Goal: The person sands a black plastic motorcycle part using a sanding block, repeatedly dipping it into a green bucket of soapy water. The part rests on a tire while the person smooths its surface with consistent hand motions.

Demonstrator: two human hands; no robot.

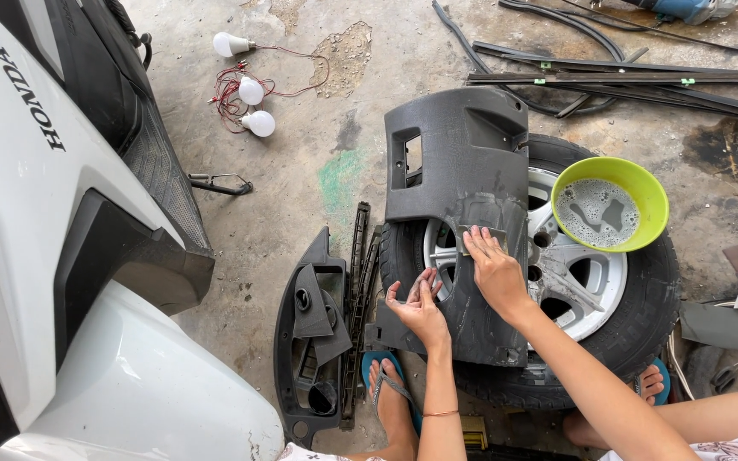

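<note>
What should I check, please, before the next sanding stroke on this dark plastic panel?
1. Panel rests on the wheel: ok.
2. Right hand presses the sandpaper flat on the panel: ok.
3. Left hand steadies the panel's lower edge: ok, palm up, grip loose.
4. Green bowl of soapy water sits level on the tyre: ok.
5. Sandpaper wet enough: cannot tell.

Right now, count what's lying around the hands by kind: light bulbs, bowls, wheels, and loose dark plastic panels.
Light bulbs: 3
Green bowl of soapy water: 1
Car wheel with tyre: 1
Dark plastic panels: 2, one on the wheel under both hands, one on the floor
Total: 7
</note>
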